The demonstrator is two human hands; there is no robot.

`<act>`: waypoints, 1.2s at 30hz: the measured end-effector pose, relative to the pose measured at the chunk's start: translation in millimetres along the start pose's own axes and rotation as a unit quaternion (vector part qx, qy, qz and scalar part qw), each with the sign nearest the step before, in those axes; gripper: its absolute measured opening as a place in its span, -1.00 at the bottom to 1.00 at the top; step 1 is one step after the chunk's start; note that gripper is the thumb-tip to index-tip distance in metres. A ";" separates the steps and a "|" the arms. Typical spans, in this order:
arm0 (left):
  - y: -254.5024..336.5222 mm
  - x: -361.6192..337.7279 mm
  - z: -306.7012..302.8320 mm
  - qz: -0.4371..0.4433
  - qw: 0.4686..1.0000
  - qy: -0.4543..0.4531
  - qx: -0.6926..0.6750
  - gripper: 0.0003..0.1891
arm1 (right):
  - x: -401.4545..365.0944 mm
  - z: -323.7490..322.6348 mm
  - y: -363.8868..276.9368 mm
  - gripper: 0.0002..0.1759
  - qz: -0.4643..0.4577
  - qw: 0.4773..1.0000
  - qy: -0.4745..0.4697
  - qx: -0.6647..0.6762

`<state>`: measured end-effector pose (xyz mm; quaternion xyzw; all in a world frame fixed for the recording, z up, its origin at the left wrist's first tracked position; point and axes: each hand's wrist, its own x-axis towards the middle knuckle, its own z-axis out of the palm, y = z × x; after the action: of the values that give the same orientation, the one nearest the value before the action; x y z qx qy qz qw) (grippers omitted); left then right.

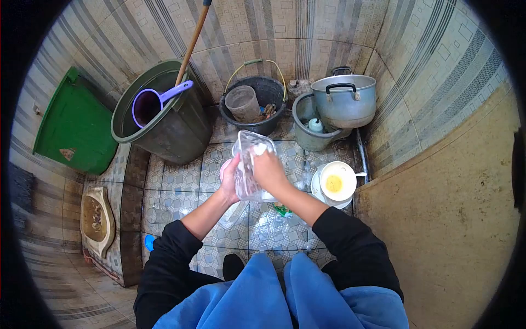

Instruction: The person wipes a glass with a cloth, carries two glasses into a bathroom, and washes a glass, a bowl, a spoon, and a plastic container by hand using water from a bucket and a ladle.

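A clear plastic container [245, 178] is tilted up in front of me, over the tiled floor. My left hand [229, 181] grips its left side. Inside the container's opening is my right hand [268, 172], its fingers closed around something white and foamy that I cannot make out well. Behind the container, a pink rim shows beside my left hand. To the right on the floor stands a white bowl [344, 189] with yellow in its bottom, resting on a plate. A small green item [282, 210] lies below my right wrist.
A large grey-green bin [181, 129] with a purple dipper [159, 104] stands at left, near a green tub [79, 126]. A black bucket [257, 126] is ahead; a grey bucket [312, 141] and a metal pot [348, 107] stand right of it. A board [438, 214] borders the right.
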<state>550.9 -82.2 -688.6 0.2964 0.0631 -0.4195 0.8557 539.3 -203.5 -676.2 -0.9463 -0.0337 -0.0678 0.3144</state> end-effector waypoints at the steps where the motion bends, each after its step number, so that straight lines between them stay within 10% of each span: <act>1: 5.4 1.3 0.8 0.005 1.000 -0.025 -0.005 -0.43 | -2.0 -8.7 -3.5 -0.78 -0.002 1.000 0.001 0.001; 5: 22.6 8.0 1.4 0.079 0.996 -0.007 0.028 -0.40 | -21.3 -4.5 4.1 -0.72 0.001 0.964 -0.211 0.158; 7: 21.1 11.1 -0.1 0.093 0.995 0.016 0.036 -0.39 | -34.7 13.1 3.4 -0.65 0.061 0.785 -0.121 0.604; 11: 11.1 19.1 -11.2 0.073 0.980 0.172 0.066 -0.33 | -28.6 23.5 12.1 -0.61 -0.002 0.833 -0.158 0.531; 19: 15.6 17.0 -37.9 0.081 0.992 0.017 -0.096 -0.10 | -8.1 -24.0 37.2 -0.62 -0.024 0.858 -0.230 0.458; 27: 39.6 15.2 -8.3 0.192 0.976 0.097 0.026 -0.36 | 25.6 -20.1 61.3 -0.74 0.110 0.894 0.086 0.425; 29: 27.1 27.0 -21.3 0.296 0.858 0.235 0.349 -0.59 | 21.9 -26.6 40.7 -0.76 0.027 0.897 0.161 0.411; 31: 13.0 20.3 3.2 0.307 0.816 0.188 0.453 -0.73 | 23.3 -30.5 25.9 -0.84 -0.092 0.946 0.214 0.226; 34: -10.5 22.1 5.2 0.346 0.823 0.132 0.430 -0.73 | 19.4 -39.5 -0.2 -0.85 -0.081 0.971 0.174 0.142; 36: -15.6 21.3 5.1 0.238 0.920 0.108 0.292 -0.73 | 22.3 -36.7 3.5 -0.84 -0.058 0.981 0.155 0.102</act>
<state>552.1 -106.9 -699.1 0.5824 -0.0427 -0.1683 0.7941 557.8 -227.8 -645.8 -0.8837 -0.0463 -0.2281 0.4061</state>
